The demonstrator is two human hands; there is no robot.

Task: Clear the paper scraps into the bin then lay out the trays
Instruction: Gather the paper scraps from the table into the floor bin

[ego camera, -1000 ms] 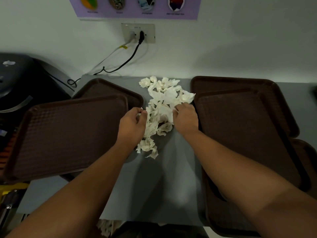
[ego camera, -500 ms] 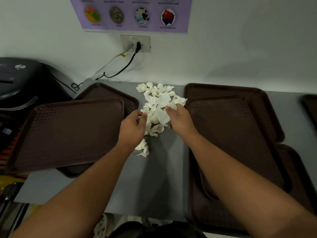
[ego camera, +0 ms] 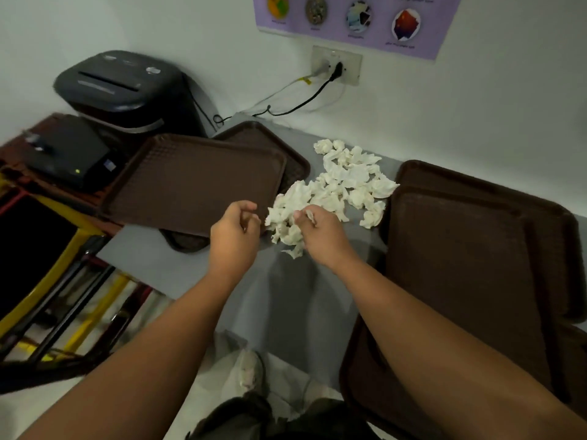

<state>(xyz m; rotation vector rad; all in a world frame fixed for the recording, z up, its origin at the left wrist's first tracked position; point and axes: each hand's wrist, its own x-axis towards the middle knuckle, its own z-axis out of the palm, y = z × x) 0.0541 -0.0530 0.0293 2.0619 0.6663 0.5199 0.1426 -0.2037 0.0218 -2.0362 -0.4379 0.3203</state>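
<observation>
- The purple poster (ego camera: 355, 20) on the white wall carries round pictures; its small captions are too blurred to read.
- A grey table (ego camera: 295, 300) holds the paper scraps (ego camera: 346, 182), heaped between the left trays (ego camera: 193, 179) and the right trays (ego camera: 470, 258).
- The right hand (ego camera: 320, 236) grasps scraps at the heap's near edge.
- The left hand (ego camera: 235, 233) hovers beside them, fingers (ego camera: 246, 206) curled and empty.
- A black shredder (ego camera: 124, 87) stands at the far left.

Ahead of me, a white wall (ego camera: 476, 106) carries a purple poster (ego camera: 355, 20) and a socket (ego camera: 336, 68); upper left sits a black shredder (ego camera: 124, 90).
</observation>
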